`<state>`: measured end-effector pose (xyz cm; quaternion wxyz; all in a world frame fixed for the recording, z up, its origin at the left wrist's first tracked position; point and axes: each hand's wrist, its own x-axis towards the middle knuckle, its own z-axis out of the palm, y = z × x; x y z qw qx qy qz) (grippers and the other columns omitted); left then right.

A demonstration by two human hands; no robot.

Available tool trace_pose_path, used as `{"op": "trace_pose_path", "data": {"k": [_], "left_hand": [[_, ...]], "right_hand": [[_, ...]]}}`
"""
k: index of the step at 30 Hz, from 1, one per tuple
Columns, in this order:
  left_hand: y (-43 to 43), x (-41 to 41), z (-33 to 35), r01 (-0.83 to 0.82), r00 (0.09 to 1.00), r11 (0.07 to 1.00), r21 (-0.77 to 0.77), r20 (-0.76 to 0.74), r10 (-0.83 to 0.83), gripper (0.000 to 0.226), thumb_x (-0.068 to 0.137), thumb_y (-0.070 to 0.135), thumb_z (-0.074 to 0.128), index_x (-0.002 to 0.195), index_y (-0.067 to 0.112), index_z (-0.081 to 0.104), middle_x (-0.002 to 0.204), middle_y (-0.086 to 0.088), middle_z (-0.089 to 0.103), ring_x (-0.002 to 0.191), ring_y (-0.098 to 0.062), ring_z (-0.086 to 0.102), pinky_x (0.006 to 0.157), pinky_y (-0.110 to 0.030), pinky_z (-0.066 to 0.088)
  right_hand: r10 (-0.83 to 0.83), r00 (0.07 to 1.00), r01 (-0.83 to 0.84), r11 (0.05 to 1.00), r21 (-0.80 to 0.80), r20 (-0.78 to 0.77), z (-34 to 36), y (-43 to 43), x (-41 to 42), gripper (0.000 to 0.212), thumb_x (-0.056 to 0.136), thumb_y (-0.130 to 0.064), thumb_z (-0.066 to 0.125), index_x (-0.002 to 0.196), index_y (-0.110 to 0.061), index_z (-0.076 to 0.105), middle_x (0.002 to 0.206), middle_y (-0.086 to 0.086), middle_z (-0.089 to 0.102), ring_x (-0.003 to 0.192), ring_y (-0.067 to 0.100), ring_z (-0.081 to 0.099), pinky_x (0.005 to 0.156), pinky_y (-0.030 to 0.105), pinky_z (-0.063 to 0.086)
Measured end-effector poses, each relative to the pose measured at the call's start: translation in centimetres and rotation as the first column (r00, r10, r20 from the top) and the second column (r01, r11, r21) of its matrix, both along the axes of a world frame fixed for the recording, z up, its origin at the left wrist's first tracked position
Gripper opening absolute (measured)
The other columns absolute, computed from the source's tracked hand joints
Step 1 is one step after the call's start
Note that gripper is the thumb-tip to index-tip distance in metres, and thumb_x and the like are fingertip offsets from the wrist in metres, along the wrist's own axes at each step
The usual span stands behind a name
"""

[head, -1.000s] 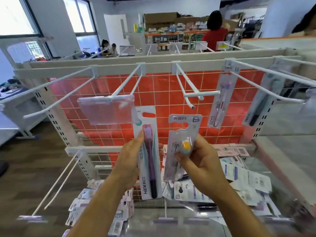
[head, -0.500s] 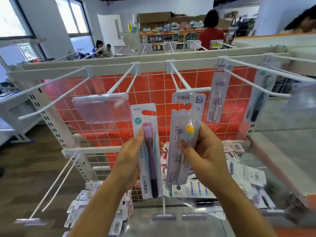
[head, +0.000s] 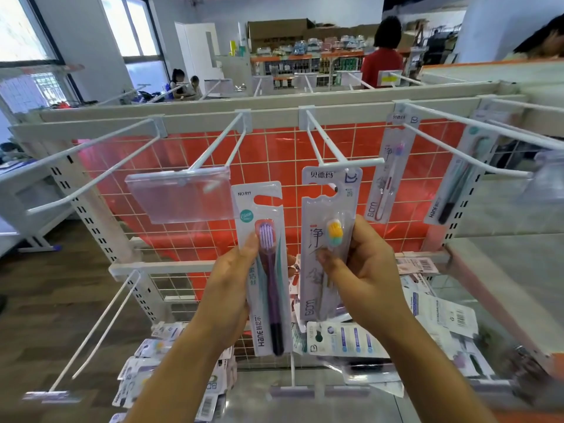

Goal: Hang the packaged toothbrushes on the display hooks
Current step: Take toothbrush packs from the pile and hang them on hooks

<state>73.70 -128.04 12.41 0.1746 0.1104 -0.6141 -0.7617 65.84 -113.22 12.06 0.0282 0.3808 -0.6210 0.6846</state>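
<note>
My left hand [head: 227, 288] grips a packaged purple toothbrush [head: 267, 270], held upright below the display hooks. My right hand [head: 363, 276] pinches a packaged toothbrush with a yellow and green head [head: 328, 236]. The top of that pack sits just under the tip of the middle double-wire hook [head: 338, 151], its hang slot right at the hook's end. Whether the hook passes through the slot I cannot tell. Two packaged toothbrushes hang on hooks to the right, a pink one [head: 389, 175] and a dark one [head: 454, 184].
A clear price-tag holder [head: 180, 195] hangs from the hook left of centre. Behind the hooks is a white wire grid over a red panel [head: 274, 148]. Several loose toothbrush packs [head: 360, 340] lie on the shelf below. A lower hook [head: 94, 328] sticks out at bottom left.
My right hand has lifted its pack from below the hooks up to the tip of the middle hook. My left hand has kept its pack nearly still.
</note>
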Motion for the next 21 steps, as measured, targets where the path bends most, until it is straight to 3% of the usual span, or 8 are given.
{"op": "trace_pose_path", "data": {"k": [7, 10, 12, 14, 16, 18, 21], "left_hand": [[-0.06, -0.14, -0.01, 0.003, 1.000, 1.000, 0.017, -0.018, -0.003, 0.036, 0.081, 0.049, 0.050, 0.088, 0.027, 0.077, 0.112, -0.030, 0.061, 0.109, -0.048, 0.057, 0.095, -0.060, 0.049], [-0.26, -0.37, -0.20, 0.000, 1.000, 1.000, 0.009, -0.028, 0.000, 0.039, 0.084, 0.047, 0.049, 0.090, 0.021, 0.077, 0.106, -0.026, 0.068, 0.100, -0.046, 0.063, 0.093, -0.058, 0.051], [-0.34, -0.46, -0.27, 0.002, 1.000, 1.000, -0.006, -0.026, -0.002, 0.040, 0.082, 0.048, 0.050, 0.087, 0.019, 0.077, 0.094, -0.018, 0.071, 0.086, -0.035, 0.066, 0.083, -0.048, 0.057], [-0.39, -0.46, -0.34, 0.019, 0.999, 1.000, -0.009, -0.028, -0.019, 0.039, 0.080, 0.048, 0.050, 0.083, 0.019, 0.078, 0.083, -0.011, 0.070, 0.077, -0.024, 0.067, 0.070, -0.036, 0.059], [-0.38, -0.51, -0.38, 0.034, 0.999, 0.999, -0.006, -0.031, -0.034, 0.039, 0.079, 0.047, 0.050, 0.080, 0.019, 0.078, 0.079, -0.009, 0.071, 0.072, -0.020, 0.067, 0.065, -0.031, 0.057], [-0.30, -0.58, -0.43, 0.053, 0.998, 0.999, 0.002, -0.037, -0.052, 0.039, 0.080, 0.044, 0.049, 0.079, 0.019, 0.078, 0.079, -0.008, 0.072, 0.071, -0.019, 0.069, 0.063, -0.029, 0.057], [-0.21, -0.69, -0.48, 0.057, 0.998, 0.998, 0.022, -0.037, -0.056, 0.039, 0.081, 0.042, 0.049, 0.083, 0.016, 0.078, 0.083, -0.011, 0.073, 0.075, -0.021, 0.070, 0.064, -0.030, 0.058]], "right_hand": [[-0.002, 1.000, 0.001, 0.999, -0.042, -0.020, 0.11, -0.25, -0.06, 0.015, 0.083, -0.031, 0.058, 0.098, -0.029, 0.061, 0.089, -0.003, 0.065, 0.083, 0.018, 0.066, 0.071, 0.035, 0.059], [-0.026, 0.999, 0.025, 0.998, -0.055, -0.019, 0.15, -0.25, 0.01, 0.015, 0.083, -0.032, 0.058, 0.096, -0.026, 0.060, 0.083, 0.003, 0.061, 0.073, 0.022, 0.061, 0.063, 0.036, 0.057], [-0.038, 0.999, 0.036, 0.997, -0.062, -0.025, 0.11, -0.22, 0.10, 0.011, 0.084, -0.031, 0.059, 0.093, -0.025, 0.060, 0.082, 0.001, 0.061, 0.071, 0.022, 0.061, 0.060, 0.036, 0.056], [-0.033, 0.999, 0.032, 0.995, -0.090, -0.017, 0.02, -0.13, 0.13, 0.008, 0.086, -0.021, 0.061, 0.092, -0.027, 0.060, 0.081, -0.005, 0.064, 0.072, 0.012, 0.063, 0.060, 0.028, 0.057], [-0.024, 1.000, 0.024, 0.994, -0.111, 0.005, 0.03, -0.02, 0.08, 0.020, 0.086, -0.011, 0.059, 0.095, -0.028, 0.061, 0.082, -0.010, 0.066, 0.076, 0.008, 0.066, 0.062, 0.022, 0.055], [-0.028, 1.000, 0.027, 0.994, -0.105, -0.006, -0.02, 0.04, 0.01, 0.022, 0.086, -0.010, 0.059, 0.094, -0.031, 0.062, 0.080, -0.009, 0.065, 0.074, 0.010, 0.065, 0.060, 0.024, 0.055], [-0.057, 0.998, 0.055, 0.995, -0.087, -0.022, -0.52, 0.05, -0.12, 0.010, 0.084, -0.026, 0.060, 0.091, -0.033, 0.060, 0.080, -0.004, 0.063, 0.071, 0.023, 0.062, 0.059, 0.040, 0.056]]}}
